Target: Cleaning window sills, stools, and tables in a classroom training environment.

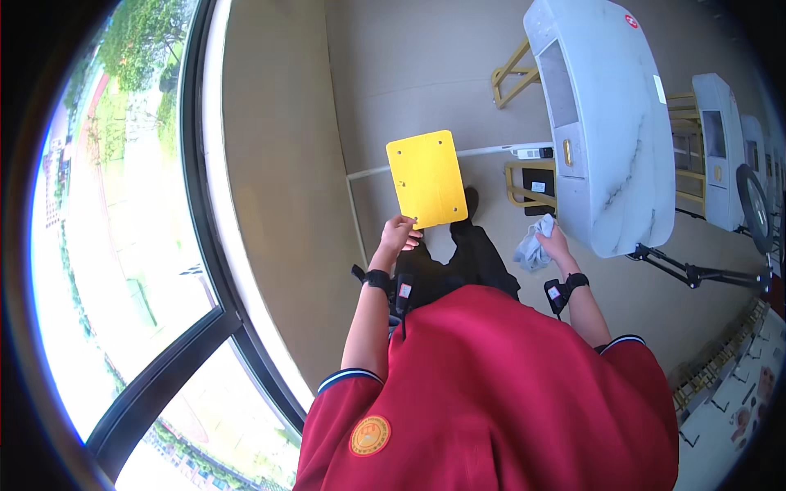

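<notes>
My left hand (400, 234) grips the near left corner of a flat yellow board (427, 179), thumb on top. The board has rounded corners and several small dark holes or studs. It is held out in front of my legs, over the floor. In my right hand (554, 241) is a crumpled pale grey-blue cloth (534, 247), hanging beside the marble-patterned table. Each wrist wears a black strap with a small dark device.
A marble-patterned table (626, 141) with a drawer stands at the right, a black jointed arm (691, 273) at its near end. Yellow-framed stools (516, 77) are beside it. A white cable cover (485, 150) crosses the floor. A wall and large windows (129, 215) are left.
</notes>
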### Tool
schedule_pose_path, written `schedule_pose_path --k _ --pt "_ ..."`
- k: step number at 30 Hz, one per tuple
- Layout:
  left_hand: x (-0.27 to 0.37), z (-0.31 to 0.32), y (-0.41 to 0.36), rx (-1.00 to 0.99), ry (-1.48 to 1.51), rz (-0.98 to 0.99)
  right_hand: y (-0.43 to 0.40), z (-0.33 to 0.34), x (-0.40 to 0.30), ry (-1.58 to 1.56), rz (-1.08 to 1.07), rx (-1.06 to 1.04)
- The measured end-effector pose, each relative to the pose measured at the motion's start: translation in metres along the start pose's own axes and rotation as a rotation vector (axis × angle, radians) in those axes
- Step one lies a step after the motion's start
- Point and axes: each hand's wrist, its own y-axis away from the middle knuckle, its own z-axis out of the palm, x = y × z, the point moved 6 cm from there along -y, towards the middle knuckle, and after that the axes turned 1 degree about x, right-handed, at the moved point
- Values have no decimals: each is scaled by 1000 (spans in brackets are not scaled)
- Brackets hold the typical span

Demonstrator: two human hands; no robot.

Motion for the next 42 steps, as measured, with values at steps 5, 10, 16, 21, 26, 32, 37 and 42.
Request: schedule_pose_path --k 5,10,16,21,26,32,37,42 --pt "27 13 2 -103 162 68 59 0 42 -192 108 108" --pt "18 28 -5 -204 48 109 145 56 72 -504 237 140" --pt "28 41 5 -328 65 70 210 160 150 -547 339 39" --pt "50 71 27 -478 52 98 241 174 162 -595 529 245" --pt "58 86 27 -516 116 25 237 67 84 -362 415 616" --pt "83 124 22 -493 124 56 171 -60 33 -724 139 698" --pt "92 153 12 -458 62 25 103 -145 13 -616 -6 762" --pt "109 193 8 -454 14 27 54 -171 23 -464 114 707"
